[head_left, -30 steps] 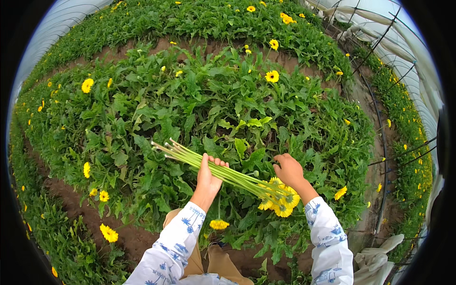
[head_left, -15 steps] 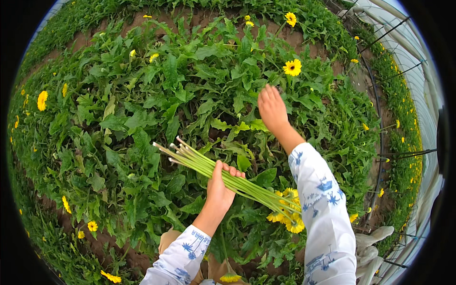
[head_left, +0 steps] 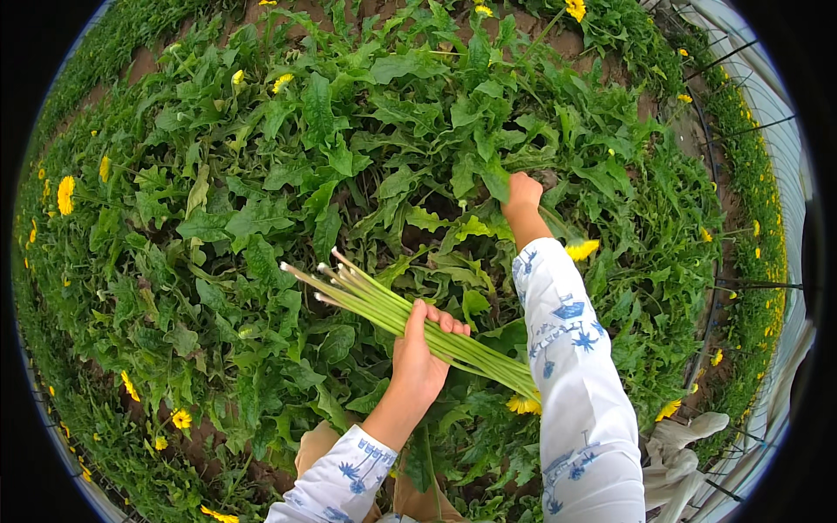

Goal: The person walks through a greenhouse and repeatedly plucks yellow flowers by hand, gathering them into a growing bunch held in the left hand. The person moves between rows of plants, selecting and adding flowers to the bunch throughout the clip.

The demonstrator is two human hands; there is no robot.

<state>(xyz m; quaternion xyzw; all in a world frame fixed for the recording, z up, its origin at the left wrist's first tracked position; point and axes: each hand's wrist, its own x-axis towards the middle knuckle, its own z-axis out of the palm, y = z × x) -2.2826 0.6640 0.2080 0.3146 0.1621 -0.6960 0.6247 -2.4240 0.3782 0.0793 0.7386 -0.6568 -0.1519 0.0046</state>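
My left hand (head_left: 423, 353) is wrapped round a bunch of cut gerbera stems (head_left: 375, 305). Their pale ends point up and left, and the yellow heads (head_left: 523, 404) at the other end are mostly behind my right sleeve. Further out, my right hand (head_left: 523, 188) reaches down among the leaves, closed on the stem of a single yellow gerbera (head_left: 581, 250). That flower leans over to the right of my wrist, a bit of its stem showing beside the hand. Leaves hide the fingertips and the lower stem.
Dense green gerbera leaves (head_left: 261, 218) spread all round. More yellow blooms stand at the left (head_left: 65, 195) and far right (head_left: 575, 10). White plastic sheeting (head_left: 684, 444) and dark rods (head_left: 758, 286) run along the right side. Brown soil shows between the rows.
My right hand has gone down into the leaves and closed on a gerbera stem; its flower, upright before, now leans toward me. The left hand still holds the bunch.
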